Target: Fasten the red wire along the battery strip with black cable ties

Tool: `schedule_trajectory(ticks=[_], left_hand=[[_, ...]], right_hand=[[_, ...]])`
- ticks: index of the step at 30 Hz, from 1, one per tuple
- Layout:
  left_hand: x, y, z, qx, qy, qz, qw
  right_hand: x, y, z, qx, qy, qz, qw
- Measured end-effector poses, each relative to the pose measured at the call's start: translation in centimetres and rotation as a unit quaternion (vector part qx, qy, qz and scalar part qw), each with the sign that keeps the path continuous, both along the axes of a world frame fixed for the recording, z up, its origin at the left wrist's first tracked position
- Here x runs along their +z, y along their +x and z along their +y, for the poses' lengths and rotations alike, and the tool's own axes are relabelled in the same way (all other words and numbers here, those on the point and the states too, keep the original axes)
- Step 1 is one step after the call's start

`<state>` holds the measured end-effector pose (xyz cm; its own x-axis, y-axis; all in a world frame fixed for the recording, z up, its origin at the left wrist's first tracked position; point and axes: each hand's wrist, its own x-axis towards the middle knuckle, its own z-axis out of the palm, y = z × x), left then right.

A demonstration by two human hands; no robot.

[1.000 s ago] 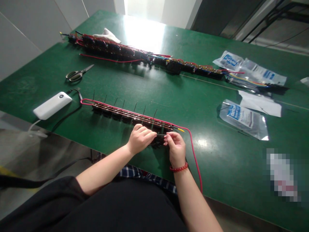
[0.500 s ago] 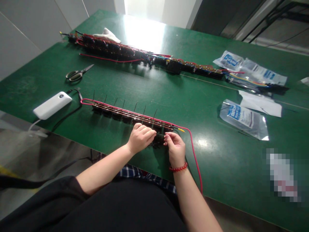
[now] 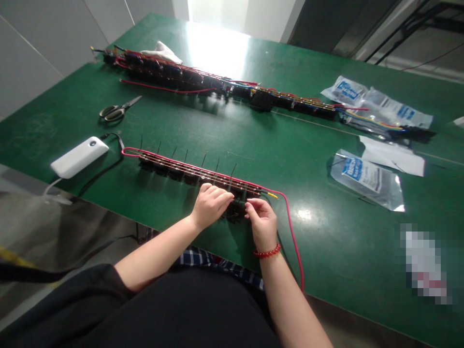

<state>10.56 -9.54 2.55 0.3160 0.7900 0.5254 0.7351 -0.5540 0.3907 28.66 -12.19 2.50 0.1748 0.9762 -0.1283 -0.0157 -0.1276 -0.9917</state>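
A long black wire harness (image 3: pixel 181 169) with red and brown wires and several thin black ties sticking up lies slantwise near the front edge. My left hand (image 3: pixel 212 205) is closed at its near side, left of the harness's right end, its fingertips pinched on something too small to make out. Just right of it, my right hand (image 3: pixel 263 220) is closed too, thumb and forefinger together over a small dark piece I cannot make out. A red cable (image 3: pixel 292 232) runs from the harness's right end down past my right wrist.
Scissors (image 3: pixel 118 112) and a white power bank (image 3: pixel 79 157) lie to the left on the green table (image 3: pixel 326 251). A longer wire bundle (image 3: pixel 188 77) stretches across the back. Plastic bags (image 3: pixel 366 174) and white paper (image 3: pixel 393 154) are at the right.
My right hand has shifted very slightly to the left. My left hand and the harness look nearly the same.
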Motion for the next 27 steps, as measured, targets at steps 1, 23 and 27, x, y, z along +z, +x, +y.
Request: schedule_trajectory(ticks=[1, 23, 27], left_hand=[[0.0, 0.0, 0.01, 0.001, -0.002, 0.0, 1.0], [-0.04, 0.13, 0.22, 0.01, -0.028, -0.022, 0.999], [-0.01, 0.23, 0.23, 0.016, -0.036, -0.027, 0.999]], right_hand=[[0.03, 0.0, 0.0, 0.001, 0.0, -0.001, 1.0], [0.19, 0.39, -0.18, -0.026, 0.01, 0.031, 0.999], [0.58, 0.77, -0.08, -0.038, 0.014, 0.024, 0.999]])
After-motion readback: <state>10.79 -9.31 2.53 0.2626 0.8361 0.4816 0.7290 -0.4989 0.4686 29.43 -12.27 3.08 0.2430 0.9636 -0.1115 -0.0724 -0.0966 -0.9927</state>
